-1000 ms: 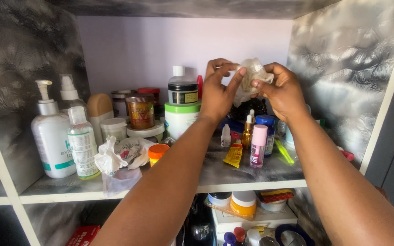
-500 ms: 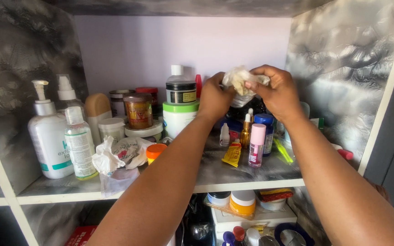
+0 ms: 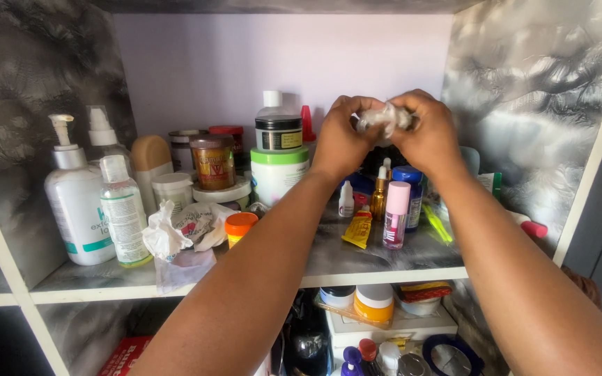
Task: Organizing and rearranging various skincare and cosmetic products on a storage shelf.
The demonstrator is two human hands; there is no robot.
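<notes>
1. Both forearms are bare from the frame's lower edge up to the wrists: no sleeves in view.
2. The left hand [image 3: 341, 143] and right hand [image 3: 430, 136] wear no gloves, rings or watch.

I have a single view, from the camera worn on the person's head. It faces straight into a shelf cubby [image 3: 384, 261] at about chest height, tilted a little downward, so I see the cubby's marbled side walls, its pale back wall and a strip of the lower shelf below. It sits close: both forearms enter from the bottom edge and fill the lower half. With no second view, nothing overlaps.
</notes>
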